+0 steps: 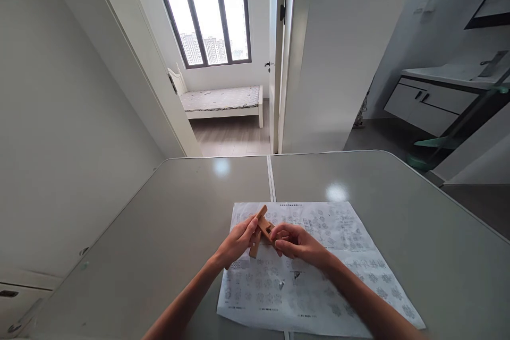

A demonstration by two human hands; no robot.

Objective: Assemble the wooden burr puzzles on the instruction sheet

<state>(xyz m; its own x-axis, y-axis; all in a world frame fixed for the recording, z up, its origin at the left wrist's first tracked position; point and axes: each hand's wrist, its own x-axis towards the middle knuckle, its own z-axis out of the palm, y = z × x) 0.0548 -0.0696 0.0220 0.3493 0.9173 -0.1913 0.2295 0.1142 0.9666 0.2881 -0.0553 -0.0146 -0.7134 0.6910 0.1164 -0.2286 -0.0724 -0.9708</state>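
Note:
My left hand [242, 237] is closed around joined wooden puzzle pieces, with thumb and fingers pinching them from the left. One notched wooden piece [266, 227] slants down to the right, with a dark square notch in it. Another bar [255, 247] crosses behind it, its upper end standing out above the left fingers and its lower end below. My right hand [295, 240] pinches the lower right end of the notched piece. The pieces are held above a printed sheet [319, 276] covered with small diagrams. Fingers hide part of where the pieces meet.
The sheet lies on a grey table [179, 255] with a seam [271, 178] down its middle. Past the far edge are an open doorway, a bed [223, 98] and a window [209, 18]. A sink cabinet [434, 98] stands at the right.

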